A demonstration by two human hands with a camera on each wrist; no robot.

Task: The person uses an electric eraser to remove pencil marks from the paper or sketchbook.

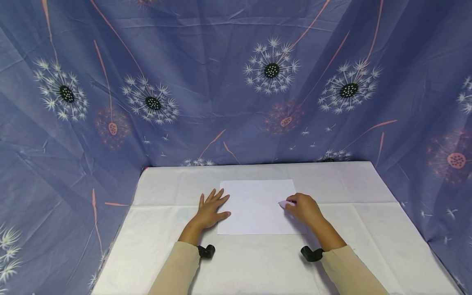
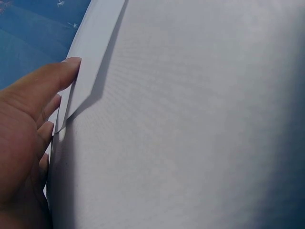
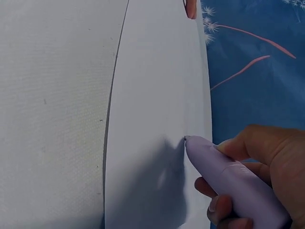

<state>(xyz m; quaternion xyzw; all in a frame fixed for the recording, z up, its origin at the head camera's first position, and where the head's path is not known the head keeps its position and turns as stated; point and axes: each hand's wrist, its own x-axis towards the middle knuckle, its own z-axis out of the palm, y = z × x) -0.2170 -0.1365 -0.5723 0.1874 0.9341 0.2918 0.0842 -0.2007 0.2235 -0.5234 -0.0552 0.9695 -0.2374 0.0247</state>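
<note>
A white sheet of paper (image 1: 254,209) lies flat on the white-covered table. My left hand (image 1: 209,212) rests on its left edge with fingers spread and straight. In the left wrist view, the thumb (image 2: 57,76) lies along the paper's edge near a corner. At the right side of the sheet, my right hand (image 1: 305,208) grips a lavender, thick pen-shaped tool (image 3: 228,176) with a tapered nose. Its small dark tip points left and appears to meet the paper; the palm hides the rear end. The tool's exact kind cannot be told.
White cloth with fold lines covers the table (image 1: 258,266). Behind and beside it hangs a blue curtain (image 1: 210,82) printed with dandelions. Both wrists wear black devices, one on the left wrist (image 1: 207,251) and one on the right wrist (image 1: 311,254).
</note>
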